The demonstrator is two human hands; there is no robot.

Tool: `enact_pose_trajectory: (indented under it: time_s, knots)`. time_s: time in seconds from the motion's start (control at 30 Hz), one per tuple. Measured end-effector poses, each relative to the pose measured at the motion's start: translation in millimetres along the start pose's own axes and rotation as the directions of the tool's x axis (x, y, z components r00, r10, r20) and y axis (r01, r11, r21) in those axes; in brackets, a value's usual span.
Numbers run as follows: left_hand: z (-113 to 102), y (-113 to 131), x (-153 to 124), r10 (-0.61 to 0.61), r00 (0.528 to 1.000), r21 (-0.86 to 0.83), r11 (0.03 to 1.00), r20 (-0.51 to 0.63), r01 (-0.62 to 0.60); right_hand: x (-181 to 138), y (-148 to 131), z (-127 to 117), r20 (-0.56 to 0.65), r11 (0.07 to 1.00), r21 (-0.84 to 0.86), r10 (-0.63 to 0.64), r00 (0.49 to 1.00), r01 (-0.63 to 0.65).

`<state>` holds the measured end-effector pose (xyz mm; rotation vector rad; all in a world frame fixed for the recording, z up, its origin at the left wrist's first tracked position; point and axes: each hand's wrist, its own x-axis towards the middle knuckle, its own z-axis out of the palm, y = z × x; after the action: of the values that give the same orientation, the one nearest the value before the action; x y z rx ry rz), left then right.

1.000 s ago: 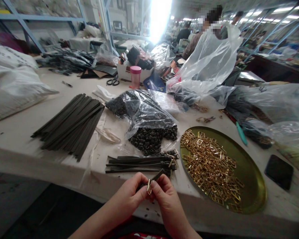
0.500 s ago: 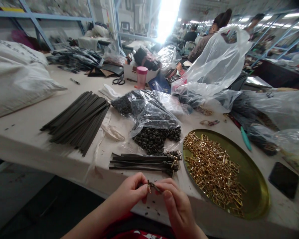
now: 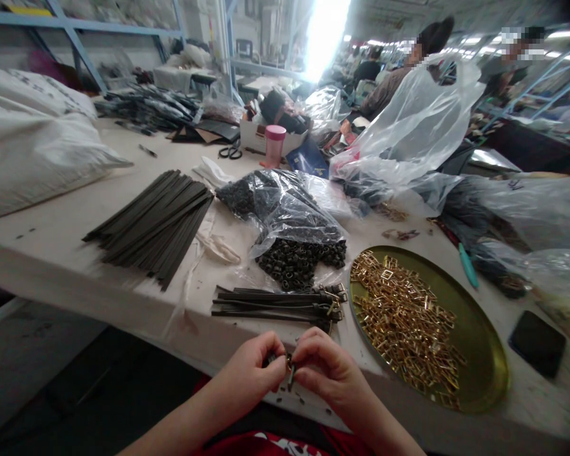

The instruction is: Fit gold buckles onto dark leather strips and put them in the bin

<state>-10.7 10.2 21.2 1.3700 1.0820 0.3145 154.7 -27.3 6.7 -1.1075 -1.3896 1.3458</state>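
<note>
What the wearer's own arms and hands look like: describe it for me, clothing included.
The left hand and right hand are ungloved, with no ring or watch showing. Both forearms are bare, no sleeves in view. Red clothing with white markings shows below them.

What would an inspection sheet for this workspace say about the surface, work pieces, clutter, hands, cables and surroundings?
Surface: pale table, widely covered.
Work pieces: pile of dark strips; buckled straps; black loops spilling from plastic; gold buckles on a round tray.
Clutter: scissors, pink-lidded jar, phone-like black slab, clear plastic bag.
Hands: left hand pinches a dark strap; right hand meets it at the end, grip partly hidden.
Cables: nothing seen.
Surroundings: blue metal frame, bright light, co-worker in brown sleeves.
</note>
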Motion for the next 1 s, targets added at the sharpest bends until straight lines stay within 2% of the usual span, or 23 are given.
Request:
enact_pose_trajectory:
  time_s: [0.2,0.4,0.6,0.77,0.83,0.93,1.0]
  knots:
    - [2.5,5.2,0.2,0.012,0.999,0.112,0.994,-0.031,-0.009,0.0,-0.8,-2.1,0.014,0.997,-0.077,-0.015,1.0,0.016]
    - [2.3,4.9,4.2,-0.004,1.0,0.051,0.999,0.016,0.003,1.0,2.4,-1.3,0.01,0.996,-0.094,0.005,1.0,-0.004]
    - [3.9,6.9,3.8,-0.017,0.998,0.008,1.0,0.054,0.016,2.1,7.9,-4.4,0.003,0.967,0.175,0.188,0.982,-0.185]
    - [3.3,9.2,4.0,-0.019,0.998,0.017,1.0,0.065,0.018,4.7,14.4,-3.4,-0.03,0.915,0.316,0.274,0.961,-0.251]
    - [3.3,5.8,5.9,0.003,0.999,0.069,0.998,0.043,-0.006,5.0,15.9,-1.6,-0.068,0.928,0.267,0.287,0.955,-0.26]
    - [5.0,-0.6,9.0,0.045,0.999,0.144,0.989,-0.005,-0.044,3.7,16.5,1.0,-0.143,0.97,0.103,0.235,0.961,-0.222]
    - [7.0,-2.0,9.7,0.061,0.998,0.175,0.983,-0.03,-0.055,2.3,17.0,1.8,-0.173,0.979,0.053,0.203,0.964,-0.197]
